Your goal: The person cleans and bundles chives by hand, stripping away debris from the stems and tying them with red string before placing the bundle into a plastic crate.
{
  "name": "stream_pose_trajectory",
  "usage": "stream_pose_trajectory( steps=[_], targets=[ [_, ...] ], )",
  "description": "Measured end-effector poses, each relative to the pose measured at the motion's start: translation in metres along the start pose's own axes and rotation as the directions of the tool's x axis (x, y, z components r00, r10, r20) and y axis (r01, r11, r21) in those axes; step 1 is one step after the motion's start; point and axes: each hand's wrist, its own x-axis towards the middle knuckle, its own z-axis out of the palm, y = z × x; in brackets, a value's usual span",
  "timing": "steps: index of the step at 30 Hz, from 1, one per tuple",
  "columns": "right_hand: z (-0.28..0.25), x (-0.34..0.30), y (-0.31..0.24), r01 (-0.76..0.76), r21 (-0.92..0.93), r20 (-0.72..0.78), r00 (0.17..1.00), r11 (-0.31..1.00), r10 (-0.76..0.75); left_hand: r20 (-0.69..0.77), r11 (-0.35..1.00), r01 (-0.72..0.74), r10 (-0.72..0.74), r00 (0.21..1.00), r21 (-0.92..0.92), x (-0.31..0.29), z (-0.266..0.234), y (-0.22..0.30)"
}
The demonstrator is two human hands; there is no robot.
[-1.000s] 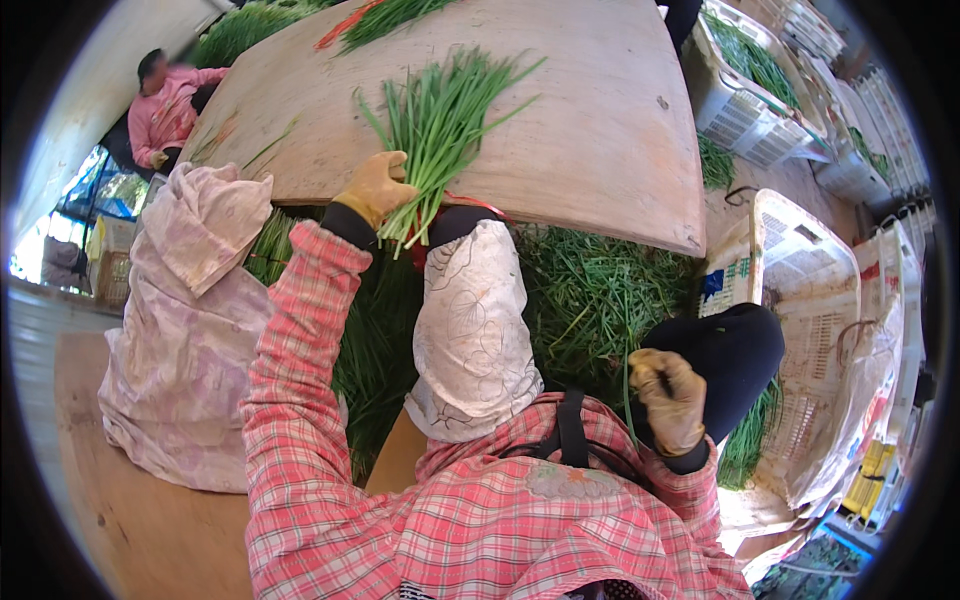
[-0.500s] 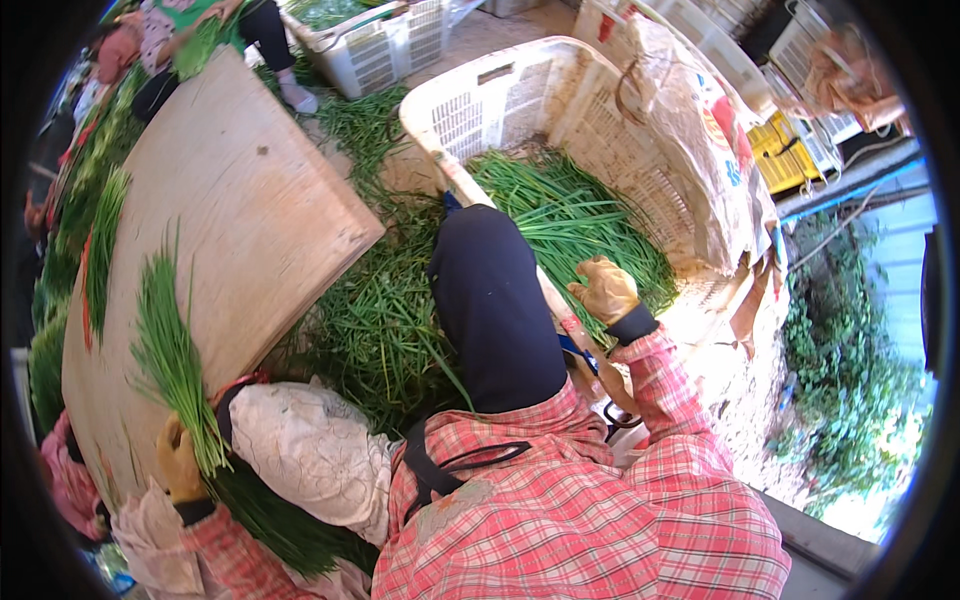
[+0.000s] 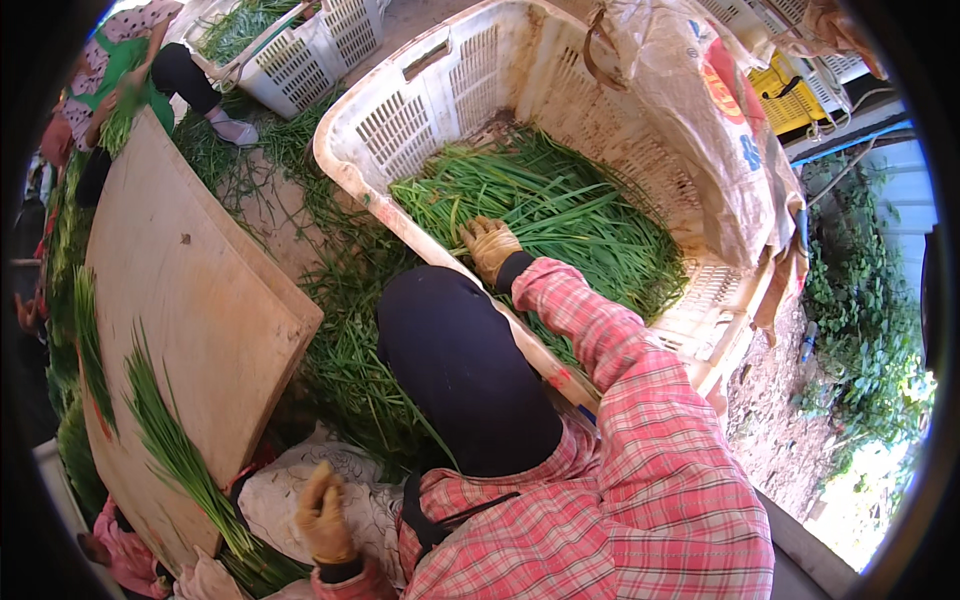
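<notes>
My right hand (image 3: 490,248), in a tan glove, reaches over the near rim of a white plastic crate (image 3: 372,205). Its fingers rest apart on the loose chives (image 3: 570,215) heaped inside; the fingertips partly sink among the leaves. My left hand (image 3: 325,515), gloved alike, is raised beside my lap with loosely bent fingers and nothing between them. To its left, a bunch of chives (image 3: 180,450) lies along the edge of a wooden board (image 3: 190,290), its lower end hanging off toward my lap. Another smaller bunch (image 3: 90,345) lies farther left on the board.
Loose chives (image 3: 350,370) cover the ground between board and crate. A dirty woven sack (image 3: 690,130) drapes over the crate's right side. Behind stands another white crate (image 3: 300,60) with greens. A person in a green apron (image 3: 125,65) works at the board's far end.
My right hand has moved left and forward, down onto the chives in the crate. My left hand has left the bunch on the board and come right, toward my lap. The view has shifted.
</notes>
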Motion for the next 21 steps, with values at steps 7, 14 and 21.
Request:
stream_pose_trajectory(
  steps=[7,14,21],
  targets=[
    [-0.02,0.032,0.044,-0.266,0.384,0.2,0.959,0.884,0.201,0.062,0.991,0.134,-0.134,0.989,-0.005,0.008,0.036,-0.01],
    [-0.028,0.113,0.116,-0.57,0.527,0.164,0.796,0.63,0.583,0.079,0.976,0.192,-0.184,0.98,-0.103,0.028,0.065,-0.04],
    [0.019,0.13,0.102,-0.513,0.049,0.492,0.759,0.857,0.426,0.095,0.963,0.265,-0.26,0.961,-0.048,0.036,0.077,-0.044]
  ],
)
